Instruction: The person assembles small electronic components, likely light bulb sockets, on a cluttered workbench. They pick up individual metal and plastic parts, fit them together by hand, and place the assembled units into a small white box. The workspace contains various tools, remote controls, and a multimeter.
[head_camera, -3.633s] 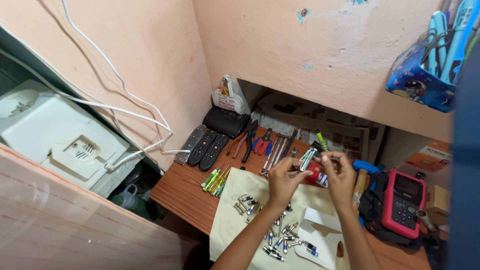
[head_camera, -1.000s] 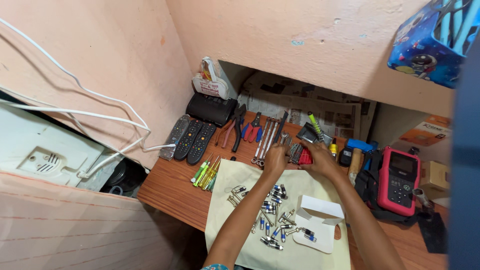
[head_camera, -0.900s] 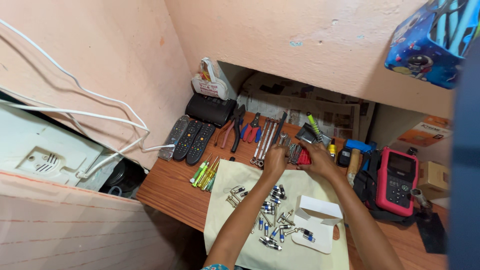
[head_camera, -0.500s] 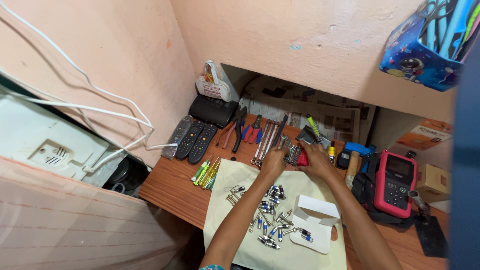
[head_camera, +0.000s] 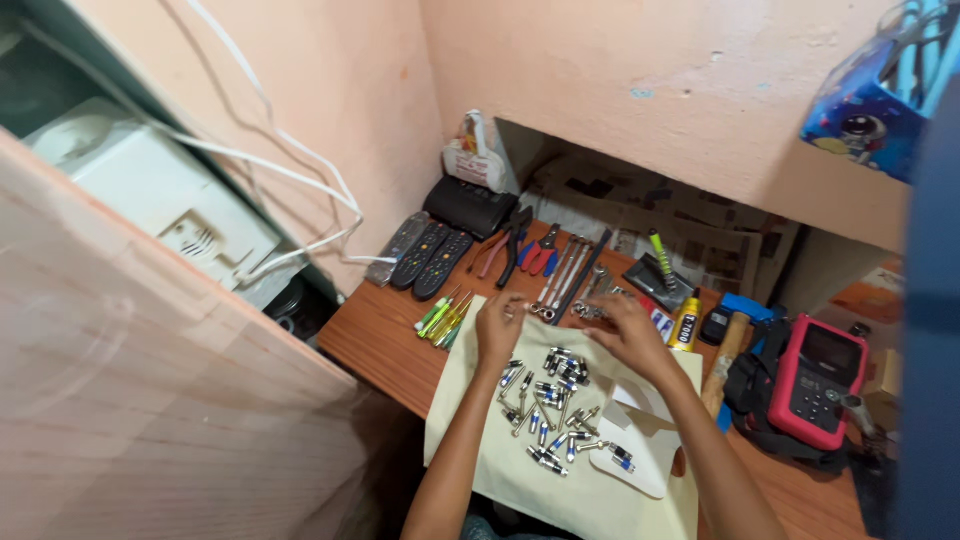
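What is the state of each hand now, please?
Left hand: fingers curled over the cream cloth; whether it holds anything cannot be told.
Right hand: likewise cannot be told.

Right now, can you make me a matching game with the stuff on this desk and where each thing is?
Things:
1. remote controls
2. red handheld meter
3. small metal connectors
4. hammer

Places:
A. scattered on the cream cloth
B. at the desk's right end
C. at the desk's back left, near the wall
D. wooden handle beside the cloth's right edge

Pairs: 1-C, 2-B, 3-A, 4-D
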